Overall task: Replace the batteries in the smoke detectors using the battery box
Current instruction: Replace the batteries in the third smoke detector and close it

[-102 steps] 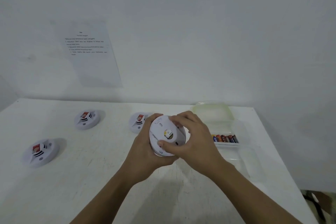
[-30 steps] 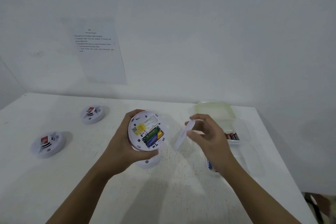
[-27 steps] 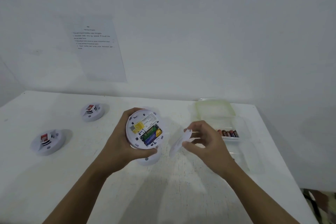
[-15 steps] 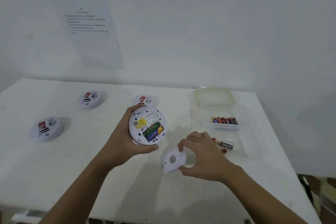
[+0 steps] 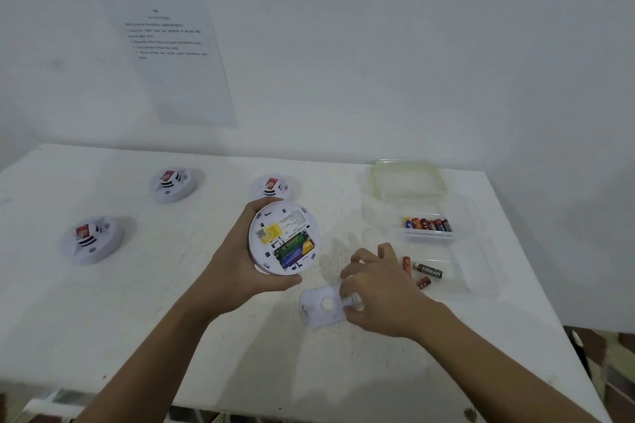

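Observation:
My left hand [image 5: 237, 271] grips a round white smoke detector [image 5: 283, 240] above the table, its back turned up toward me. Its open compartment shows a green and a blue battery [image 5: 293, 251] beside a yellow label. My right hand [image 5: 381, 292] holds the white back cover plate [image 5: 321, 307], which lies flat on the table. The clear battery box [image 5: 429, 233] stands at the right with several batteries [image 5: 427, 224] in a row. A few loose batteries [image 5: 426, 271] lie in the clear tray in front of it.
Three more smoke detectors rest face up on the white table [image 5: 103, 319]: one at the left [image 5: 91, 240], one farther back [image 5: 171, 184], one behind my left hand [image 5: 273, 186]. A clear lid [image 5: 409, 182] lies behind the box. A printed sheet [image 5: 175, 58] hangs on the wall.
My two hands pulled the cover off the detector. My right hand carried the cover down and set it on the table. The left hand keeps the opened detector raised.

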`<state>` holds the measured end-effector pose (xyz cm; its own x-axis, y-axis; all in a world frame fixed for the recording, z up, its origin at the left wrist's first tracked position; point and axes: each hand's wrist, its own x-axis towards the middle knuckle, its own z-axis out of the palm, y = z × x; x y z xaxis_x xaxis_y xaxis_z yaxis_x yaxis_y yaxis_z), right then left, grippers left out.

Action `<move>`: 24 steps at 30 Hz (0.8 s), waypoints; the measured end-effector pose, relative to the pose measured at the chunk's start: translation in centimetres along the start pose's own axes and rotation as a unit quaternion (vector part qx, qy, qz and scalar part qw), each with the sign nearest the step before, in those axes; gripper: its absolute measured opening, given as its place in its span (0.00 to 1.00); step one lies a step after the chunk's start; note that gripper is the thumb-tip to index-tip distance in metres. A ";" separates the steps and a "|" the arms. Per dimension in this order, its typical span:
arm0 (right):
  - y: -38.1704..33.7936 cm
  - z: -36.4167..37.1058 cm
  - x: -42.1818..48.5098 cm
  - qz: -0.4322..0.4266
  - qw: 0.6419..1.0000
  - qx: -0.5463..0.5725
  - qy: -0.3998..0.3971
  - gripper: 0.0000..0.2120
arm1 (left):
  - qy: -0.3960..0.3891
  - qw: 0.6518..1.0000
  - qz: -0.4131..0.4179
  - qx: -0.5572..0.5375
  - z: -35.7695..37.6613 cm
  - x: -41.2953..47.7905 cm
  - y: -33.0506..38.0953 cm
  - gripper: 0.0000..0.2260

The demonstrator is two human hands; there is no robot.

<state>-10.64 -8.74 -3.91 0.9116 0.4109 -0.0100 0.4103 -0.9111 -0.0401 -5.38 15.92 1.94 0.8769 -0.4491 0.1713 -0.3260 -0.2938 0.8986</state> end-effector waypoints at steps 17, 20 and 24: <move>-2.2 -9.5 2.5 0.119 0.803 0.487 0.323 0.05 | 0.064 0.996 0.067 0.007 1.0 3.8 3.0 0.41; -2.4 -9.1 2.9 0.131 0.809 0.462 0.340 0.06 | 0.080 0.994 0.076 -0.016 1.8 4.3 2.9 0.40; -2.1 -9.0 3.3 0.159 0.778 0.499 0.348 0.04 | 0.082 0.993 0.084 -0.030 2.5 4.8 3.1 0.40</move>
<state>-8.21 -5.78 5.13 0.8983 -0.2630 0.3521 0.2543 -0.3424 -0.9045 -3.07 10.74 4.48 0.8594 -0.3429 0.3792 -0.4549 -0.1743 0.8733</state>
